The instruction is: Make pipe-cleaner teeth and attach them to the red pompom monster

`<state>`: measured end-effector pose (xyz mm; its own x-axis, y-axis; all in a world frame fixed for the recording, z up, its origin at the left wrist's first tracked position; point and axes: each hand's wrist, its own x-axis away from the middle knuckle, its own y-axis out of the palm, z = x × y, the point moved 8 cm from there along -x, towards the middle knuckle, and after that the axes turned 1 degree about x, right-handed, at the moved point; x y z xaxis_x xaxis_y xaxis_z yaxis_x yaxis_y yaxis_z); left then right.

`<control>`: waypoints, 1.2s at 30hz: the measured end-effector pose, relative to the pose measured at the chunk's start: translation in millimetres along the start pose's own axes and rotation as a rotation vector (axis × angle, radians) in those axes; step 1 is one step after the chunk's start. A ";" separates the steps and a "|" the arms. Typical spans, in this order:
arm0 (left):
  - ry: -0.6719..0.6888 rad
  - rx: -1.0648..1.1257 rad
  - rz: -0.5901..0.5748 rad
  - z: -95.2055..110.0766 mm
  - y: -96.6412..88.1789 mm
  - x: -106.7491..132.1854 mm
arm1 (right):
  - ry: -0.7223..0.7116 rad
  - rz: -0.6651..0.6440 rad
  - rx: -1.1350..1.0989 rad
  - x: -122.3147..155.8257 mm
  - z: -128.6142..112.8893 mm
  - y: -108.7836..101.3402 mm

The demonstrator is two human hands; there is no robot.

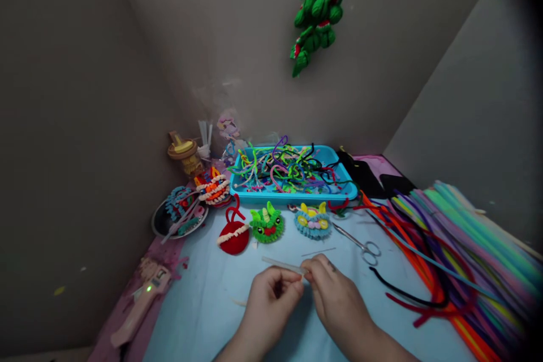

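Before the tray [271, 198], a pale stick [278, 263] — likely light, best held by its end — is pinched in the right hand [335, 291]; the left hand [271, 295] is narrowed, its hold unclear.

With the left hand [274, 300] and right hand [339, 297] as the clock's centre, a thin rod [318, 251] lies just past them at one. Three ornaments [267, 225] sit from ten round to twelve; behind them, at twelve, is a tray [292, 199] holding tangled strands [292, 167]. Scissors [358, 243] lie at two, and pipe cleaners [475, 237] between two and three. A glue gun [146, 300] lies at nine, a bowl [158, 226] at ten, a cup [186, 155] behind it.
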<state>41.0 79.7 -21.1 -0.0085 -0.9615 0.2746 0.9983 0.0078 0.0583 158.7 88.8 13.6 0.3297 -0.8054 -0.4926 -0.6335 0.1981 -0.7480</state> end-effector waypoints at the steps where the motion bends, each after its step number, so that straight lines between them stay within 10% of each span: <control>1: -0.021 0.038 0.002 -2.2 0.3 -0.3 | 0.001 0.006 0.021 -0.1 0.3 0.0; 8: -0.027 0.098 0.008 -3.0 2.4 -1.0 | 0.008 0.043 0.065 -4.0 -1.1 -4.4; 18: 0.320 -0.340 0.066 28.7 0.1 12.0 | 0.054 -0.050 -0.177 -2.1 5.8 1.0; 36: 0.289 -0.328 0.009 34.4 0.5 11.2 | 0.411 -0.240 -0.659 -3.6 19.3 5.7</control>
<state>39.4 78.3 15.0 -0.0296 -0.9995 -0.0095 0.9643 -0.0261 -0.2635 167.4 103.6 2.6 0.3066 -0.9504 -0.0533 -0.9025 -0.2724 -0.3337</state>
